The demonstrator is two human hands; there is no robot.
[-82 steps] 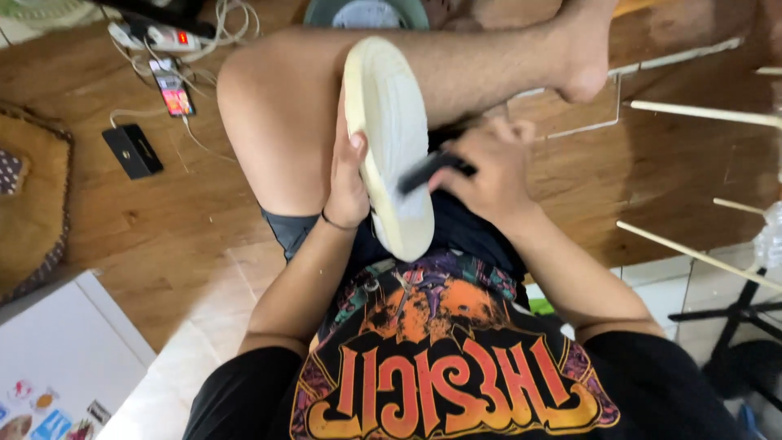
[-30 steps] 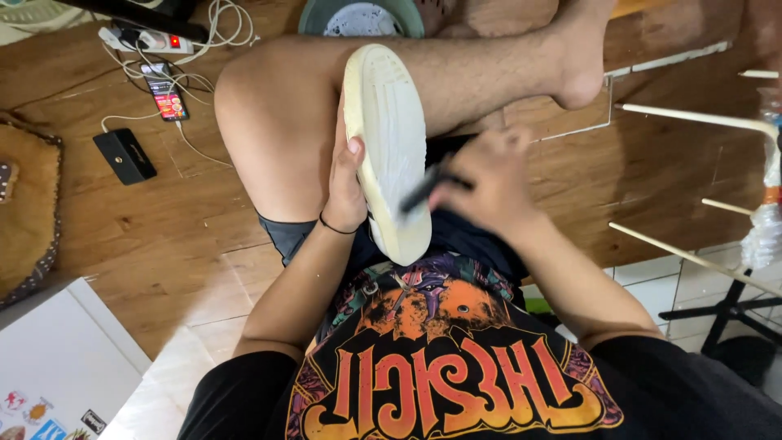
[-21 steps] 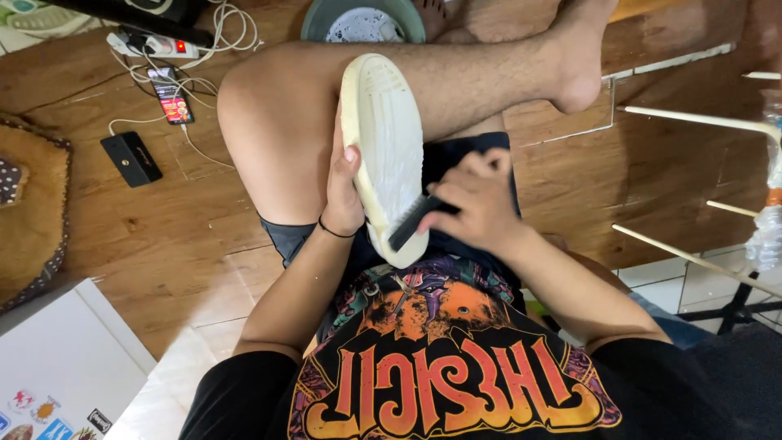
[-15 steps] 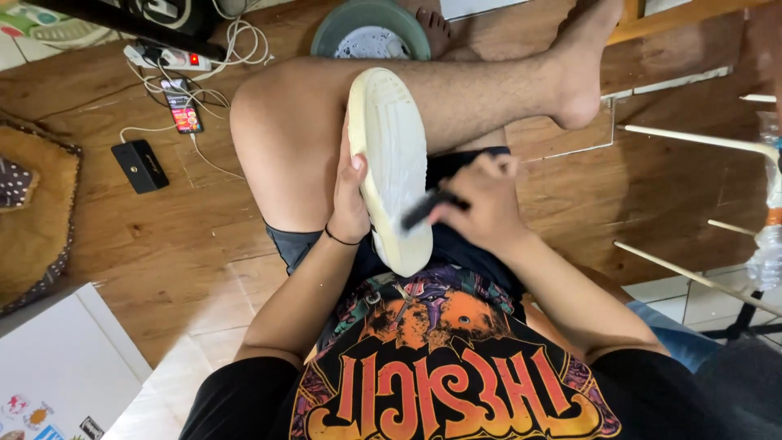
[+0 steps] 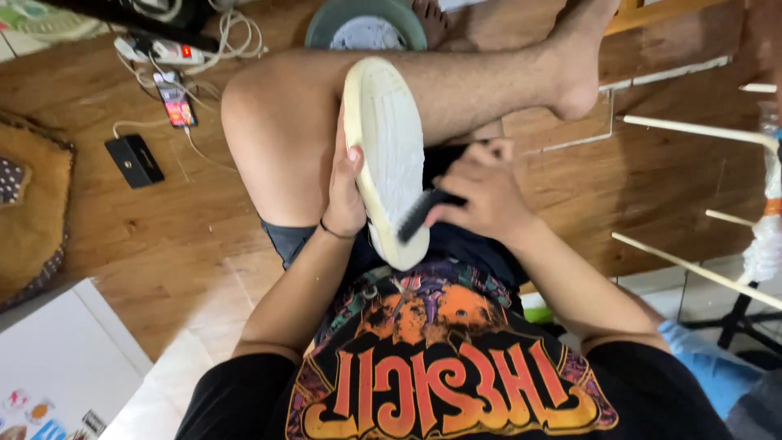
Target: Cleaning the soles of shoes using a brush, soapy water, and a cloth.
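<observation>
A shoe with a cream-white sole [image 5: 386,155] stands on edge over my lap, sole facing right. My left hand [image 5: 345,189] grips it from the left side, thumb on the sole's rim. My right hand [image 5: 482,194] holds a small black brush [image 5: 420,213], whose bristles press against the lower part of the sole. My bare leg crosses behind the shoe, foot at the upper right.
Wooden floor all round. A power strip [image 5: 163,50] with cables, a phone [image 5: 177,104] and a black box [image 5: 134,160] lie at upper left. A round teal object [image 5: 366,23] sits at top. White rods [image 5: 692,130] and a stand are at right; a woven cushion [image 5: 28,204] at left.
The brush has travelled up and down the sole's lower half, now sitting near the heel end. My left hand keeps the same grip on the shoe.
</observation>
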